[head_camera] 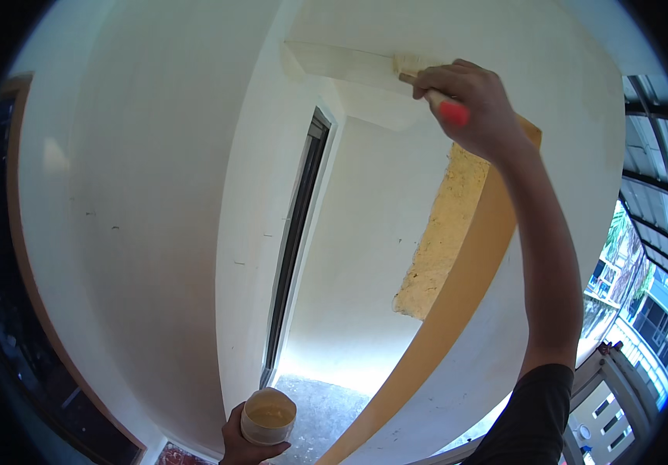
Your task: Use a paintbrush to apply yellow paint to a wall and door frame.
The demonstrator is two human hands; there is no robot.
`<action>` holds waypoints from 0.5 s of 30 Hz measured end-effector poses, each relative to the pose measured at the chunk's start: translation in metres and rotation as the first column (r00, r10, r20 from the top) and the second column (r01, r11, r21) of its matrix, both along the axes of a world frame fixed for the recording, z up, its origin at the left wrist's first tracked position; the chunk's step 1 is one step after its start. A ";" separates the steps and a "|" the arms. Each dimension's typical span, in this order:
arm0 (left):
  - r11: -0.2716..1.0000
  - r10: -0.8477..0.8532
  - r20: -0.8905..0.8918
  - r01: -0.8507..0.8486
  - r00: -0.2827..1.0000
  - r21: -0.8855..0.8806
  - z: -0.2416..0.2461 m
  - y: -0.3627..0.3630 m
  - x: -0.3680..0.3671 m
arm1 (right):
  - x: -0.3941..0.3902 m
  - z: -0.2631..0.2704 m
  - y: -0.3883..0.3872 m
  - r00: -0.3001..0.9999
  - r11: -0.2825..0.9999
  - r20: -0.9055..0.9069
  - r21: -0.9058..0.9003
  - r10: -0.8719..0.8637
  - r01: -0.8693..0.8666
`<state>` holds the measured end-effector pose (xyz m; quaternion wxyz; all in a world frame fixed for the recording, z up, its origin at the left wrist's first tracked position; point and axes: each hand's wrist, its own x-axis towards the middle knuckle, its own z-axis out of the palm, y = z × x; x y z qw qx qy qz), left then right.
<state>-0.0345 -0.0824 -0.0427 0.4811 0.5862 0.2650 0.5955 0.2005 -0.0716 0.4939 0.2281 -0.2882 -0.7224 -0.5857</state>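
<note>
Raised high at the upper right, my right hand [473,107] grips the handle of a paintbrush [418,64], whose handle end is red. The pale bristles rest against the wall near the edge of a beam [345,61] above an opening; fingers partly hide the brush. Low in the view, my left hand [241,436] holds a cup [268,415] of cream-coloured paint, its mouth facing up. The wall about the brush is pale cream.
A yellow-ochre edge strip [456,267] borders the opening, with a rough ochre wall patch [441,232] behind it. A dark narrow frame [296,244] stands inside. At left is a brown-framed dark window or door [26,273]; at lower right, a metal frame [619,407].
</note>
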 end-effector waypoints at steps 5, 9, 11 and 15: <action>0.998 -0.003 -0.012 0.004 1.000 0.064 -0.009 0.000 -0.002 | -0.003 0.036 -0.020 0.986 0.974 -0.072 0.185 0.149 -0.134; 0.995 -0.086 0.031 0.085 0.996 0.045 -0.004 0.000 -0.003 | 0.006 -0.013 0.016 0.991 0.990 0.065 0.098 -0.113 0.106; 0.996 -0.086 0.018 0.085 0.996 0.031 0.001 -0.006 -0.002 | -0.004 -0.058 0.012 0.985 0.948 -0.126 -0.309 -0.116 0.072; 0.990 -0.135 0.028 0.134 0.990 0.041 0.000 -0.018 -0.004 | 0.009 -0.170 0.015 0.927 0.910 -0.375 -0.394 -0.029 -0.131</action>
